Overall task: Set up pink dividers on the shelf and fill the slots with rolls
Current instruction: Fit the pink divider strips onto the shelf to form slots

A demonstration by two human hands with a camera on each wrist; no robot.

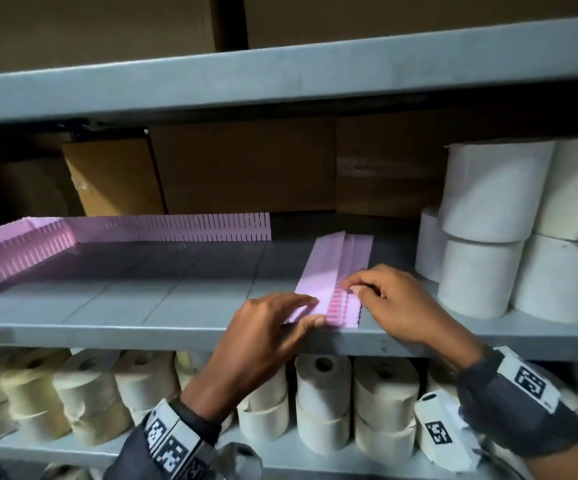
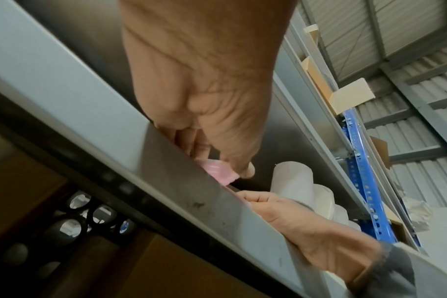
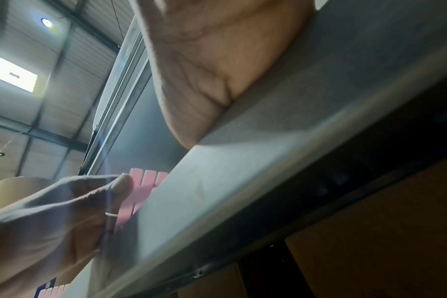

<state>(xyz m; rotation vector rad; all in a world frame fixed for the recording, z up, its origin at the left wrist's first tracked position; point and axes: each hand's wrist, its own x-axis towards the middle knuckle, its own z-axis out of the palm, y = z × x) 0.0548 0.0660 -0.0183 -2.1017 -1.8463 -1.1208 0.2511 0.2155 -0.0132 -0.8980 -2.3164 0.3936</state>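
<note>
- Lower shelf point(image 1: 55, 448), nearest: cream rolls point(image 1: 322, 403) standing upright in stacked rows, cores facing up.
- Left hand point(image 1: 263, 337): at the front lip of the grey middle shelf point(image 1: 107, 327); thumb under and fingers curled over the near left corner of the loose divider stack, pinching it. Dark sleeve with a black-and-white marker band at the wrist.
- Right hand point(image 1: 395, 303): just right of the left hand, fingers bent, fingertips pinching the slotted near edge of the same stack; how firm the pinch is cannot be told. The right wrist view shows only the palm above the shelf lip.
- Loose divider stack point(image 1: 336, 271): several pink slotted strips lying flat on the middle shelf, right of centre; long axis runs front to back, near end at the shelf lip, far end pointing to the rear. The comb-cut slots face right.
- Rear divider point(image 1: 183, 226): pink strip standing on edge along the back of the shelf, long axis left to right, slots opening upward.
- Left divider point(image 1: 14, 251): pink strip on edge, running front to back, meeting the rear divider at the far left corner.
- White rolls point(image 1: 488, 237): stacked two high at the right of the middle shelf, near the loose stack but apart from it.
- Cardboard boxes point(image 1: 239, 164): behind the dividers, against the back.
</note>
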